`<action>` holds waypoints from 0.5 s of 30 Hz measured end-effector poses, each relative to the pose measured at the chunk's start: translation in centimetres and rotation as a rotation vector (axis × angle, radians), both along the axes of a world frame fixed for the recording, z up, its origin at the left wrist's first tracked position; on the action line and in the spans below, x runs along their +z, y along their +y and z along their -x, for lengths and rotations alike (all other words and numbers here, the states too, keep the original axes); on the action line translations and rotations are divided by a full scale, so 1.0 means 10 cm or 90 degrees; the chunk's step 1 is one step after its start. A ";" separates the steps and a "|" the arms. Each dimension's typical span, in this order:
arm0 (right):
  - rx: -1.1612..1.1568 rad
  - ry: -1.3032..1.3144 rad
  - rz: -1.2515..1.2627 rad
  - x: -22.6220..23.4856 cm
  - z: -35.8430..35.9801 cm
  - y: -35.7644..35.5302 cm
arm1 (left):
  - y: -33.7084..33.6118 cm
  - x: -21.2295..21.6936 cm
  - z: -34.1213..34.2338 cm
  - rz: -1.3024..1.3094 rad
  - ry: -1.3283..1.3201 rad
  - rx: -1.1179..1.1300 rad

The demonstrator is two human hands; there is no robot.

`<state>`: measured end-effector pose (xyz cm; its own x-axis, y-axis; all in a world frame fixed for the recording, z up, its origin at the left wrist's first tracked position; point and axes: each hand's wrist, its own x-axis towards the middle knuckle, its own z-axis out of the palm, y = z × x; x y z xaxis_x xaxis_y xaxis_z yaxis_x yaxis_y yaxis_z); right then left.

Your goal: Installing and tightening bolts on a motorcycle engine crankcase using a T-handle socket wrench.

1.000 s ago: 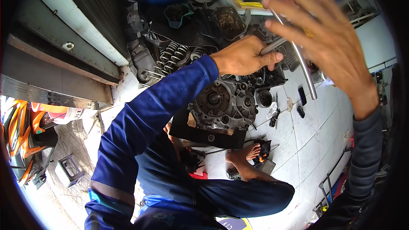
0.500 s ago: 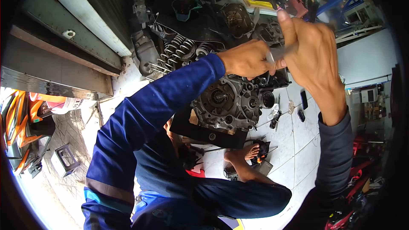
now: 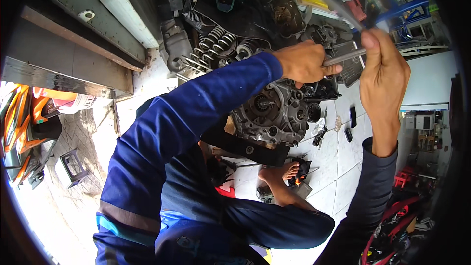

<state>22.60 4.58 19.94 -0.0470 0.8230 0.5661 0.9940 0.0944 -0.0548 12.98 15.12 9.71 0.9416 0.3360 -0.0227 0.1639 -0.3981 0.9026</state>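
Right hand (image 3: 385, 71) lowered and closed onto metal bar (image 3: 343, 58), left hand (image 3: 304, 63) still gripping it, above engine (image 3: 274, 113)

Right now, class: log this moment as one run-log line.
left hand: grips metal rod | right hand: holds rod's other end | below: engine block | surface: white tiled floor

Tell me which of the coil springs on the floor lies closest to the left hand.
The dark coil spring, rightmost of the row, lies closest to the left hand, just beyond the blue sleeve. The pale springs lie farther left, toward the grey metal part.
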 end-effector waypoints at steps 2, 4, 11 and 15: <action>-0.093 -0.055 -0.021 -0.01 0.12 0.03 | -0.04 -0.02 -0.04 -0.011 -0.006 0.023; -0.240 -0.068 -0.027 0.01 0.24 0.03 | -0.08 -0.03 -0.03 -0.023 -0.048 0.039; -0.322 -0.024 0.010 0.13 0.30 -0.06 | -0.15 -0.09 -0.04 0.003 -0.050 0.036; -0.113 0.216 -0.017 0.41 0.36 -0.25 | -0.09 -0.11 0.03 -0.086 -0.277 0.101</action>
<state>18.97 2.07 23.99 0.2884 0.7861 0.5468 0.9208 -0.0710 -0.3836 12.69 14.18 8.62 0.7908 0.4492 0.4158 -0.1496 -0.5168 0.8429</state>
